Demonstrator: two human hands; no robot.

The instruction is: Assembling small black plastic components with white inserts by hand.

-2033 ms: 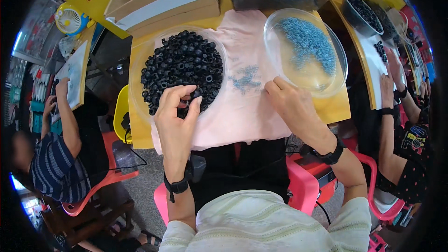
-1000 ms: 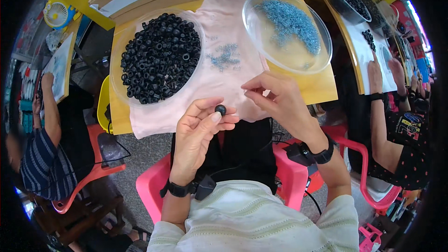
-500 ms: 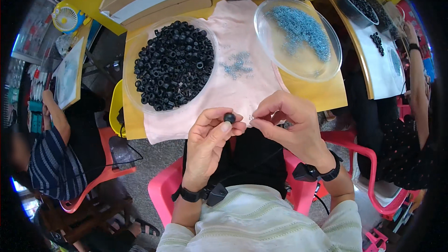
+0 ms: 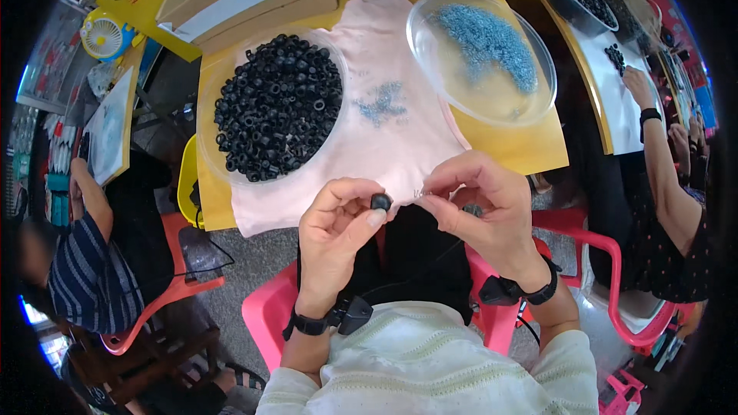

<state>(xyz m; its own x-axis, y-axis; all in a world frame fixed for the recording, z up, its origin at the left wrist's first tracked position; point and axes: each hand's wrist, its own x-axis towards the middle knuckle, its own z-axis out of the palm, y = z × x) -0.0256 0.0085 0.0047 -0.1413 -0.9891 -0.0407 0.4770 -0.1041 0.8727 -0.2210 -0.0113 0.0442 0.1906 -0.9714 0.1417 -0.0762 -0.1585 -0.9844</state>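
Left hand [image 4: 338,227] pinching a black ring [image 4: 380,201] at the near edge of the pink cloth [image 4: 400,138], right hand [image 4: 480,204] beside it with fingertips closed on something tiny, dish of black rings [image 4: 273,107] behind, clear bowl [image 4: 480,58] of blue bits further right.

Bare pink cloth [image 4: 400,146] between 2 dishes

grey floor [image 4: 254,253] under pink plastic chairs [image 4: 269,315] beside a yellow table [image 4: 538,146].

Left hand [image 4: 338,223], right hand [image 4: 480,204] pinched together.
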